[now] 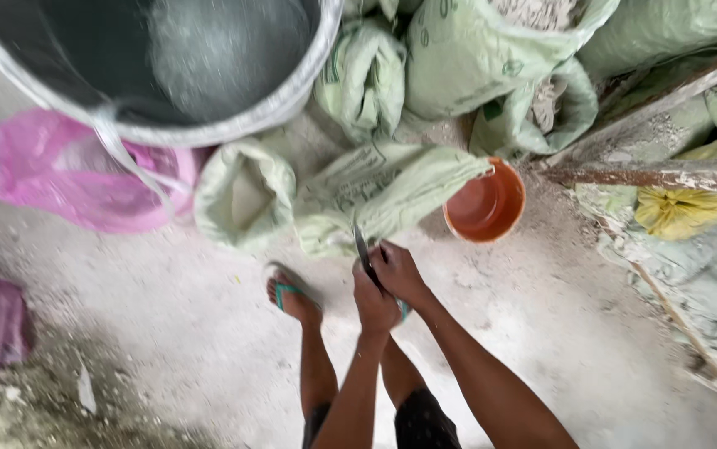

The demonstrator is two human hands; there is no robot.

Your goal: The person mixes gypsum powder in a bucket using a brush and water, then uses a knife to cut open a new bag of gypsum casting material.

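Left hand: closed w/ right round a thin dark tool.
Right hand: closed on same tool, touching left.
Tool: we see it at centre, tip at 12 o'clock, against pale green sack.
Orange bucket: 2 o'clock of hands.

Bowl right of sack
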